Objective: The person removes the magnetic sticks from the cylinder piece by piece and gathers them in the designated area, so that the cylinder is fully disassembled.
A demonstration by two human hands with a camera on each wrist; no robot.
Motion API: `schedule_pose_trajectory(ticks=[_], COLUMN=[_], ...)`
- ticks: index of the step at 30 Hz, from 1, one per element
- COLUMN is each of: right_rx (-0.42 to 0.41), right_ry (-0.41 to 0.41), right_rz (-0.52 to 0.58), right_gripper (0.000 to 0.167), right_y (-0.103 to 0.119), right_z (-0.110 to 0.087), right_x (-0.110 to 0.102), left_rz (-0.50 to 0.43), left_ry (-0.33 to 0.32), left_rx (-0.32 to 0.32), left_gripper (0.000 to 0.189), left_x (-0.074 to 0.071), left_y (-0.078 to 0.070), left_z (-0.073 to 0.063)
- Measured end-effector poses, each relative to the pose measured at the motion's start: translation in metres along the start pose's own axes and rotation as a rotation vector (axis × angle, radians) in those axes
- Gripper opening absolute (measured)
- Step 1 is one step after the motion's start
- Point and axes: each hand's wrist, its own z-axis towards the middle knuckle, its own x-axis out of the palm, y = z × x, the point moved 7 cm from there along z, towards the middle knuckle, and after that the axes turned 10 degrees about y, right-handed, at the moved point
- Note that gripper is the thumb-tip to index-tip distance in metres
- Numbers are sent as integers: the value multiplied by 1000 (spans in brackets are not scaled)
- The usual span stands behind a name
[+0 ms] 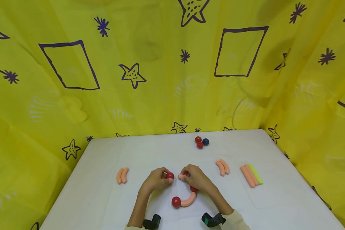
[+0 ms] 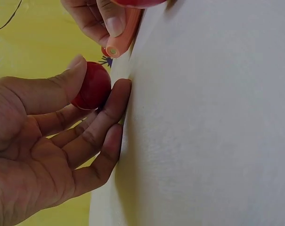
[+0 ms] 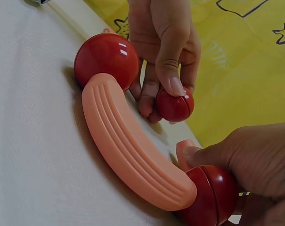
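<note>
My left hand [image 1: 156, 180] pinches a glossy red ball [image 1: 170, 176] between thumb and fingers, just above the white table. Facing it, my right hand [image 1: 197, 177] grips a salmon-pink rod [image 1: 180, 176], its free end pointing toward that ball across a small gap. In the left wrist view, a round socket shows in the rod's end [image 2: 115, 50]. Beneath the right hand lies a second red ball [image 3: 209, 195], joined to a ridged, curved pink rod [image 3: 133, 146]. A third red ball [image 3: 107, 61] caps that rod's other end.
Two curved pink rods [image 1: 121, 176] lie at left, two more [image 1: 225, 166] at right. Straight pink rods [image 1: 248, 176] and a green rod [image 1: 256, 174] sit farther right. Red balls [image 1: 200, 145] and a blue ball [image 1: 205, 141] are near the back edge, before a yellow curtain [image 1: 158, 105].
</note>
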Motion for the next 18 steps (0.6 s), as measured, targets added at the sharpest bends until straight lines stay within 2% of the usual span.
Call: schedule_pose_trajectory(ticks=[5, 18], right_rx=[1, 35], right_ry=[5, -16], right_rz=[3, 22], right_gripper=[12, 12], right_y=[1, -2], right_z=[-1, 1], right_x=[1, 0], left_rz=[18, 53], left_ry=[-35, -130], left_rx=[-46, -90], left_gripper=[30, 31], left_x=[-1, -6], left_y=[3, 5], left_z=[0, -1])
